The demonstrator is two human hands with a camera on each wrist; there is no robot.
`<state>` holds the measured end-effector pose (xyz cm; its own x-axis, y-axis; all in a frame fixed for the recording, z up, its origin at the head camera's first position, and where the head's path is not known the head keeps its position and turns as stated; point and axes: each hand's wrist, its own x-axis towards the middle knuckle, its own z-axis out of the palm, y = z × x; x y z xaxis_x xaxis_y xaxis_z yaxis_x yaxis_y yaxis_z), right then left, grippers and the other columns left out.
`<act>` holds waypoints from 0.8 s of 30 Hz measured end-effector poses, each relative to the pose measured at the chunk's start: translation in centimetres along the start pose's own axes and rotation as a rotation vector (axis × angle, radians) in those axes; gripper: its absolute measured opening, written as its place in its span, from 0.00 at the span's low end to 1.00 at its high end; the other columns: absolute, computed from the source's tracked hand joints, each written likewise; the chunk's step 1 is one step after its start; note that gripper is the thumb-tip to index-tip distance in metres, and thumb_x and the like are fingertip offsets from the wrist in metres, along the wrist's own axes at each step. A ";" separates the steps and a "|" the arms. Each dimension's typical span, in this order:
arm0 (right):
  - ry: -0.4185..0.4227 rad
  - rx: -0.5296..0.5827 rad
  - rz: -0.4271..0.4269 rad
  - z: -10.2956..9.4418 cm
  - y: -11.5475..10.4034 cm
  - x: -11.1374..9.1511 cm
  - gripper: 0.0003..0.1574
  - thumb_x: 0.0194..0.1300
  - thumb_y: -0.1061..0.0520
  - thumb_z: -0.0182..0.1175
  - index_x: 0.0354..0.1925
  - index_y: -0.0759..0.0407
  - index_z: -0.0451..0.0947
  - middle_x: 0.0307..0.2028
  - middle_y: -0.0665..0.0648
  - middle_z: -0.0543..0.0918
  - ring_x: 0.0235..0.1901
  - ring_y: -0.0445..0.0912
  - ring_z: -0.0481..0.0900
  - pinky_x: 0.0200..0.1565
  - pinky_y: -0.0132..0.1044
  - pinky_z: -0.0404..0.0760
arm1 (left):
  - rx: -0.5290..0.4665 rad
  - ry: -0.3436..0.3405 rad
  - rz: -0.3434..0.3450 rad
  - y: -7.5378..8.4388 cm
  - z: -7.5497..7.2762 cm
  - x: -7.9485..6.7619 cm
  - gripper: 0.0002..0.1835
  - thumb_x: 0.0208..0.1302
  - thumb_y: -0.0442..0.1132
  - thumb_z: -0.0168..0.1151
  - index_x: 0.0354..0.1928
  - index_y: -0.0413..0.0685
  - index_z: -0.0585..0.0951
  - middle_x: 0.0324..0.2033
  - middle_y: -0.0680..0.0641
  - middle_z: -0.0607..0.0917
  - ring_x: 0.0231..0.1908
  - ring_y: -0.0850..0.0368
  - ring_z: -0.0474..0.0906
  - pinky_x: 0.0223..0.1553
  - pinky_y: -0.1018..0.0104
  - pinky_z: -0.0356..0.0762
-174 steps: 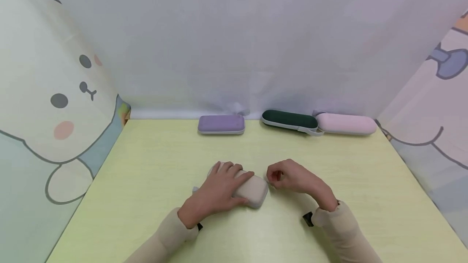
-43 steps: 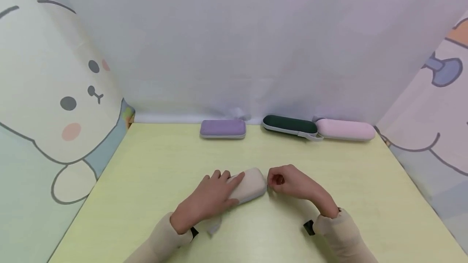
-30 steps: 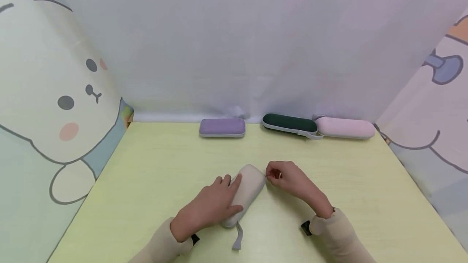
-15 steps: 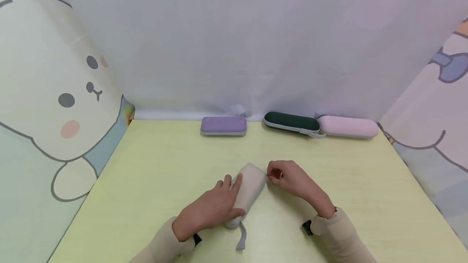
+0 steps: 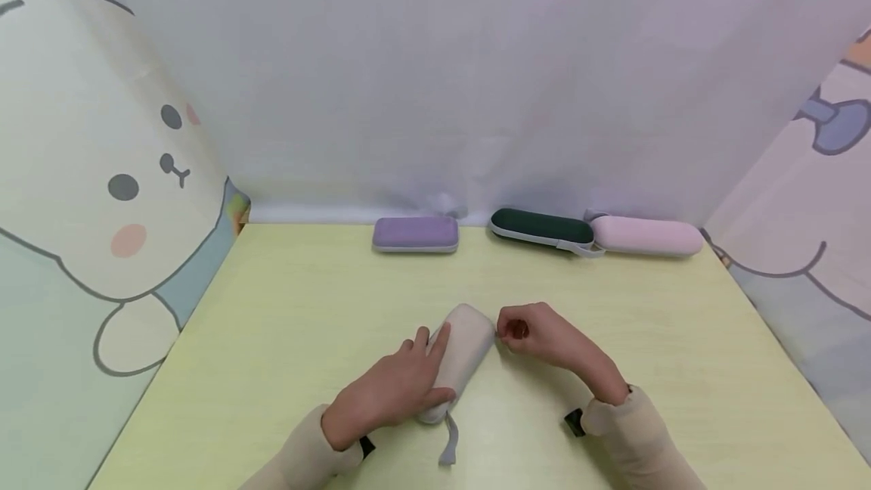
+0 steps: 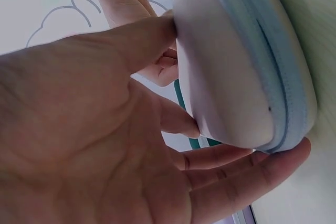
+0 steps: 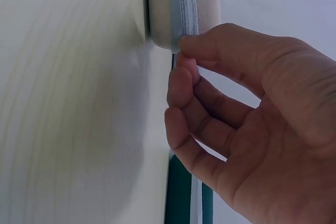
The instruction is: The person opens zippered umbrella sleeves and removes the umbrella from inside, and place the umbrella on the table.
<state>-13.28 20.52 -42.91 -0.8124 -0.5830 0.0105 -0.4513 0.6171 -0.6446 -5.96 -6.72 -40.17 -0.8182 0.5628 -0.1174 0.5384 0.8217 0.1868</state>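
A beige zippered hard case [image 5: 464,354], shaped like a glasses case, lies slantwise on the yellow table, its far end toward the right. My left hand [image 5: 391,392] grips it from the left, thumb on one side and fingers on the other. From its near end hangs a grey strap [image 5: 449,441]. At the far right corner, my right hand [image 5: 540,333] pinches with thumb and forefinger on the zipper line; the pull itself is hidden by the fingertips. In the right wrist view the zipper [image 7: 187,3] runs up to the thumb tip.
Along the table's back edge lie a purple case [image 5: 416,234], a dark green case [image 5: 541,226] with a grey strap, and a pink case [image 5: 646,236] touching the green one. Behind them hangs a pale curtain [image 5: 435,82]; printed cloth walls stand at both sides.
The beige case has turned from lying sideways to a slant, its strap end swinging round toward me. My left hand has turned with it. My right hand stays at the other end, barely moved.
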 end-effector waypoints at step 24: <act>-0.127 0.107 0.002 0.1 -0.1 0.0 0.06 0.61 0.62 0.65 0.33 0.49 0.81 0.28 0.43 0.79 0.28 0.36 0.76 0.33 0.30 0.78 | 0.009 0.006 -0.003 0.2 -0.3 -0.1 0.46 0.65 0.60 0.60 0.74 0.39 0.58 0.60 0.33 0.71 0.47 0.43 0.78 0.28 0.62 0.80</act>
<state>-13.23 20.39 -42.93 -0.7570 -0.6481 -0.0830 -0.4023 0.5624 -0.7224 -5.83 -6.61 -39.78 -0.8209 0.5600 -0.1121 0.5379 0.8240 0.1779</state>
